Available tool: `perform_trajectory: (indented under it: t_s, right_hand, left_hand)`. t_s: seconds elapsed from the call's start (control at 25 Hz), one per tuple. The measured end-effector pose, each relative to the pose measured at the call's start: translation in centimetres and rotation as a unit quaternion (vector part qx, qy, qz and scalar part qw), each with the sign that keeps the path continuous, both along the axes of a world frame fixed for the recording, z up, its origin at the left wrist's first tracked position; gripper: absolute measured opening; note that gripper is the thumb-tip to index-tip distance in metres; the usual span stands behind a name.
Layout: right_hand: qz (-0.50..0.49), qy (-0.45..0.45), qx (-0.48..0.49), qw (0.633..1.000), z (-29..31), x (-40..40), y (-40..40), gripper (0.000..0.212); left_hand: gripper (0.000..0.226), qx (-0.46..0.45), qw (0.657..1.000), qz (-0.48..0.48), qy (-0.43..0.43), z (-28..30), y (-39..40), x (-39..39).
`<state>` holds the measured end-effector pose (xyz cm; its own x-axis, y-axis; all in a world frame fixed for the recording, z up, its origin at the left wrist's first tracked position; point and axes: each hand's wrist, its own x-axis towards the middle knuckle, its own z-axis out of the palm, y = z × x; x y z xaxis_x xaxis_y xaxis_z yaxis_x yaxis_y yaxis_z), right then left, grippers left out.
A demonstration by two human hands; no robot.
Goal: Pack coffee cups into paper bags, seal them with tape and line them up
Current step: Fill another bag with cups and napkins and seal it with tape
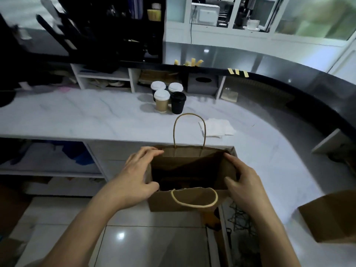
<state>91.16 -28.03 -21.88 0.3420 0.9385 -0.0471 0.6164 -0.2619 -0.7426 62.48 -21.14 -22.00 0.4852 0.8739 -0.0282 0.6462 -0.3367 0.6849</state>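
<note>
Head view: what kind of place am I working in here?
Probably a café service counter: four lidded takeaway cups on a curved marble counter, a microwave on the back shelf, and a handled paper bag.

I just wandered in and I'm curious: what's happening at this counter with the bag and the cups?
A person is holding a brown paper bag open, the left hand gripping one side and the right hand the other. Nothing in it can be made out; the inside is dark. Four lidded coffee cups wait on the marble counter, beside some white napkins. Yellow tape strips hang on the dark ledge behind.
</note>
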Motion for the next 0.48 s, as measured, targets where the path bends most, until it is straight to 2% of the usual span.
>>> perform_trajectory:
  t_s: [0.2, 0.48]
  right_hand:
    - [0.026, 0.008, -0.005, 1.000, 0.0, -5.3, 3.6, 0.070]
    - [0.053, -0.029, -0.022, 0.998, 0.7, -8.2, 9.1, 0.068]
  left_hand:
    - [0.077, -0.005, 0.999, 0.023, -0.031, -0.3, 2.3, -5.1]
    - [0.079, 0.001, 0.996, 0.064, -0.059, -1.1, 5.5, -8.1]
